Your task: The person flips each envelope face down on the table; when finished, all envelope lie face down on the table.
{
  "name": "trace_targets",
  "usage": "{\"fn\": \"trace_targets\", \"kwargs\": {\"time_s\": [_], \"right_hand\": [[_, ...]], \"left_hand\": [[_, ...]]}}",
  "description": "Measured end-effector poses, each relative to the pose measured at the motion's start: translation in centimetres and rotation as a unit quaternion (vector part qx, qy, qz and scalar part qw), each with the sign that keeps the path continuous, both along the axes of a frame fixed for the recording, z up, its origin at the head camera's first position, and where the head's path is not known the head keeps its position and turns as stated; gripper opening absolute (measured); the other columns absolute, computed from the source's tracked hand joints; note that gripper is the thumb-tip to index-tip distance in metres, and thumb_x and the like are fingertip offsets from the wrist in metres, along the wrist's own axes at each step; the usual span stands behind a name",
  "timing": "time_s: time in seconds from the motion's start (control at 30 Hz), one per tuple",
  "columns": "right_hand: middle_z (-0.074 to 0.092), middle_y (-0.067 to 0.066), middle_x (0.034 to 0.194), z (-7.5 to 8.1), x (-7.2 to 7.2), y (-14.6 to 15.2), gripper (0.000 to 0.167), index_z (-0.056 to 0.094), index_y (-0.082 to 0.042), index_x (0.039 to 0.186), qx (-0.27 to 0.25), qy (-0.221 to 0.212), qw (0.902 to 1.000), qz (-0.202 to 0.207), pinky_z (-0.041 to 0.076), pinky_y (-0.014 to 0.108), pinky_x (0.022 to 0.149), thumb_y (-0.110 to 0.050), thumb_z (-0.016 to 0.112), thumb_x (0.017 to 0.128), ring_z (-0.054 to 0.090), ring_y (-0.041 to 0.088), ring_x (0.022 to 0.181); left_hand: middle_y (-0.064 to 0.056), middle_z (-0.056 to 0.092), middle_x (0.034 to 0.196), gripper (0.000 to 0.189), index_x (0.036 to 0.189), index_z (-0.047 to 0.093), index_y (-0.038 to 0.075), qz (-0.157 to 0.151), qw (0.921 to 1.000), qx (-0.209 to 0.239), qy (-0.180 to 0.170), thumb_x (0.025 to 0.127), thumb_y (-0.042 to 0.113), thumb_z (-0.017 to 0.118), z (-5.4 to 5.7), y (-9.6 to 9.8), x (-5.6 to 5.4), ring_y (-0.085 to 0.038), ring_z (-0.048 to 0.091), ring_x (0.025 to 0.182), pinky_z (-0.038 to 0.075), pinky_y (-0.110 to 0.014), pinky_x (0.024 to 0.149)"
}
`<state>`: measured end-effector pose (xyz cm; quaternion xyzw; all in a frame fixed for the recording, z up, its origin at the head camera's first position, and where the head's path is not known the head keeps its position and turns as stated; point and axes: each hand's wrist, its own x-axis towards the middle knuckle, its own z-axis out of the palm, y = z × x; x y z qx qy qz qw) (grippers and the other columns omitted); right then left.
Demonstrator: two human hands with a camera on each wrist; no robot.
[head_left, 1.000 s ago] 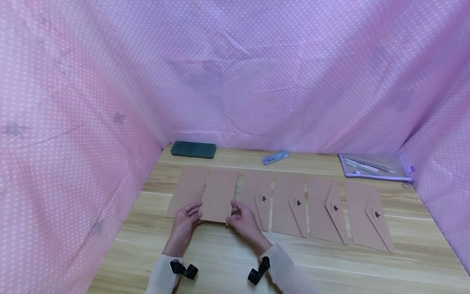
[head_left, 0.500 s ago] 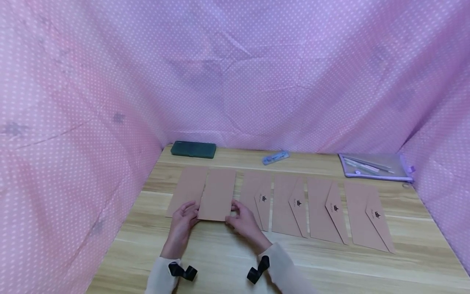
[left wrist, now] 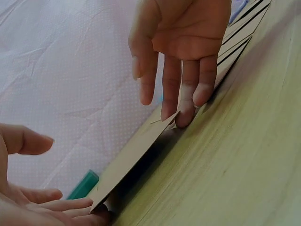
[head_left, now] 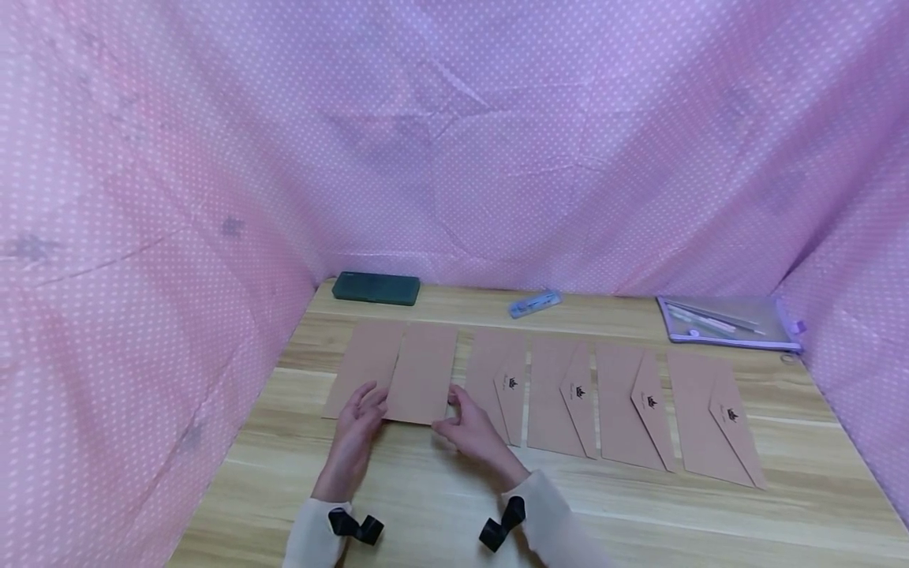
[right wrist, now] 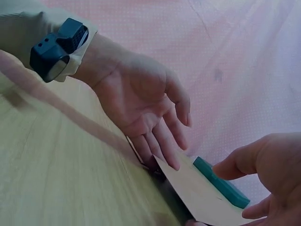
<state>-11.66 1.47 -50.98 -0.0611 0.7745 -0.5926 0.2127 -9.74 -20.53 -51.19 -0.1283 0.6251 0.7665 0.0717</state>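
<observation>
Matte tan rectangular envelope (head_left: pixel 424 375) shifted slightly left since second ago, near edge raised. Left hand (head_left: pixel 357 430), right hand (head_left: pixel 474 430) touching it, fingers extended. Wood-grained table (head_left: pixel 426 505).

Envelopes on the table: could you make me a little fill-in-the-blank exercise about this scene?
1. Between the left hand and right hand is the ____ envelope from the left.
2. On the rightmost envelope, the printed emblem is a ____.
3. The green case sits near the far ____ corner of the table.
Missing words: second; crown; left.
</observation>
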Motion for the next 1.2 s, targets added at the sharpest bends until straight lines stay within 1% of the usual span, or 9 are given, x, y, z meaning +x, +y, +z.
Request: {"fn": "trace_targets", "kwargs": {"time_s": [0.17, 0.27, 0.37, 0.43, 0.73, 0.83, 0.93, 1.07, 1.2], "right_hand": [[0.036, 0.027, 0.157, 0.4, 0.2, 0.2, 0.083, 0.022, -0.003, 0.157, 0.004, 0.008, 0.9999, 0.007, 0.057, 0.034, 0.067, -0.017, 0.070, 0.091, 0.063, 0.033, 0.117], [0.035, 0.028, 0.157, 0.8, 0.2, 0.3, 0.084, 0.021, -0.001, 0.157, 0.014, 0.023, 0.9995, 0.015, 0.059, 0.044, 0.083, -0.019, 0.070, 0.091, 0.058, 0.041, 0.126], [0.034, 0.030, 0.158, 1.0, 0.3, 0.4, 0.084, 0.020, 0.001, 0.157, 0.019, 0.032, 0.9991, 0.022, 0.051, 0.055, 0.102, -0.020, 0.069, 0.091, 0.052, 0.046, 0.133], [0.033, 0.032, 0.157, 1.1, 0.4, 0.4, 0.084, 0.019, 0.001, 0.157, 0.020, 0.035, 0.9988, 0.026, 0.046, 0.056, 0.108, -0.020, 0.069, 0.092, 0.050, 0.047, 0.135], [0.037, 0.038, 0.152, 1.4, 0.7, 0.9, 0.083, 0.021, 0.003, 0.155, 0.024, 0.047, 0.9979, 0.037, 0.053, 0.054, 0.100, -0.020, 0.069, 0.091, 0.061, 0.045, 0.123], [0.039, 0.036, 0.151, 1.6, 0.6, 1.5, 0.081, 0.024, 0.003, 0.155, 0.020, 0.052, 0.9978, 0.036, 0.054, 0.053, 0.098, -0.019, 0.069, 0.091, 0.063, 0.042, 0.120], [0.042, 0.032, 0.151, 1.7, 0.3, 2.5, 0.076, 0.027, 0.002, 0.154, 0.018, 0.066, 0.9972, 0.029, 0.053, 0.053, 0.100, -0.018, 0.067, 0.092, 0.062, 0.042, 0.122], [0.045, 0.029, 0.150, 2.0, -0.1, 3.9, 0.069, 0.031, 0.000, 0.153, 0.019, 0.096, 0.9951, 0.011, 0.052, 0.053, 0.102, -0.016, 0.065, 0.095, 0.060, 0.043, 0.125], [0.047, 0.027, 0.150, 2.2, -0.3, 5.4, 0.066, 0.035, 0.000, 0.152, 0.024, 0.121, 0.9923, -0.012, 0.052, 0.053, 0.103, -0.015, 0.065, 0.095, 0.061, 0.042, 0.124]], "left_hand": [[-0.023, 0.022, 0.165, 0.068, 0.158, 0.013, 0.004, -0.023, 0.9996, 0.010, 0.010, 0.100, 0.009, 0.049, 0.1, 0.1, 0.1, -0.033, 0.020, 0.154, 0.037, -0.014, 0.100], [-0.026, 0.020, 0.165, 0.069, 0.158, 0.011, 0.003, -0.029, 0.9993, 0.011, 0.021, 0.100, 0.009, 0.049, 0.1, 0.1, 0.1, -0.036, 0.019, 0.154, 0.038, -0.011, 0.100], [-0.028, 0.018, 0.164, 0.069, 0.158, 0.011, 0.003, -0.030, 0.9990, 0.014, 0.029, 0.100, 0.009, 0.048, 0.1, 0.1, 0.1, -0.038, 0.017, 0.155, 0.039, -0.008, 0.099], [-0.027, 0.018, 0.164, 0.068, 0.158, 0.010, 0.003, -0.030, 0.9990, 0.016, 0.031, 0.101, 0.009, 0.048, 0.2, 0.1, 0.2, -0.038, 0.016, 0.155, 0.039, -0.007, 0.098], [-0.028, 0.019, 0.164, 0.065, 0.157, 0.012, 0.002, -0.027, 0.9989, 0.013, 0.037, 0.101, 0.006, 0.045, 0.7, 0.1, 0.3, -0.036, 0.019, 0.154, 0.041, -0.005, 0.096], [-0.026, 0.023, 0.163, 0.063, 0.156, 0.016, 0.003, -0.018, 0.9991, 0.009, 0.038, 0.101, 0.008, 0.047, 1.0, 0.2, 0.1, -0.032, 0.027, 0.151, 0.042, -0.008, 0.099], [-0.022, 0.031, 0.161, 0.060, 0.155, 0.021, 0.005, -0.006, 0.9989, 0.004, 0.045, 0.101, 0.010, 0.048, 1.3, 0.4, -0.1, -0.019, 0.042, 0.143, 0.044, -0.017, 0.104], [-0.002, 0.053, 0.146, 0.055, 0.152, 0.026, 0.003, 0.001, 0.9968, 0.012, 0.080, 0.102, 0.011, 0.048, 1.8, 1.0, -0.5, -0.004, 0.056, 0.128, 0.047, -0.026, 0.107], [0.013, 0.064, 0.129, 0.046, 0.147, 0.033, 0.003, -0.021, 0.9884, 0.052, 0.141, 0.103, 0.010, 0.044, 2.3, 2.0, -0.7, -0.004, 0.061, 0.122, 0.049, -0.027, 0.107]]}}
